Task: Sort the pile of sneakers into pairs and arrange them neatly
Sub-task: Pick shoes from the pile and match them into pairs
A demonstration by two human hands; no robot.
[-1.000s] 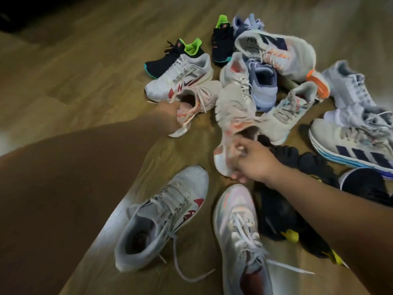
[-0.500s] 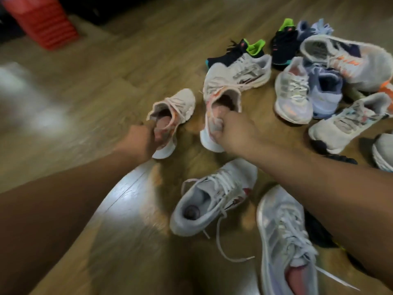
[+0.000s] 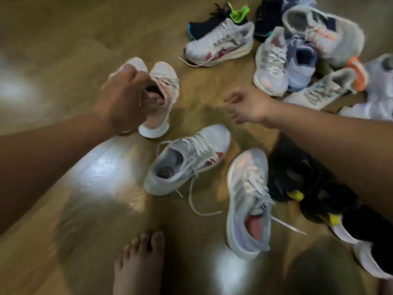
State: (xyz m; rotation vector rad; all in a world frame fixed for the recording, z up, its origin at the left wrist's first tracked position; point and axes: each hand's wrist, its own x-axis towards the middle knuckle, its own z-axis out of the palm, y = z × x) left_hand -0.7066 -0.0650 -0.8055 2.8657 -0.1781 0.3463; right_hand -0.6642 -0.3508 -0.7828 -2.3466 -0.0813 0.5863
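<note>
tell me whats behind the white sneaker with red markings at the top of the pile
Behind the white sneaker with red markings lies a dark sneaker with a neon green collar; its near side and sole are covered.

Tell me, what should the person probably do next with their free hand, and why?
Probably move the empty right hand to the white sneaker with red marks just below it: its likely mate lies apart by the pile, while the left hand holds the pink-and-white pair together.

Glossy wood floor (image 3: 63, 50); knit-cloth pink sneakers (image 3: 163, 96), rubbery white soles.
</note>
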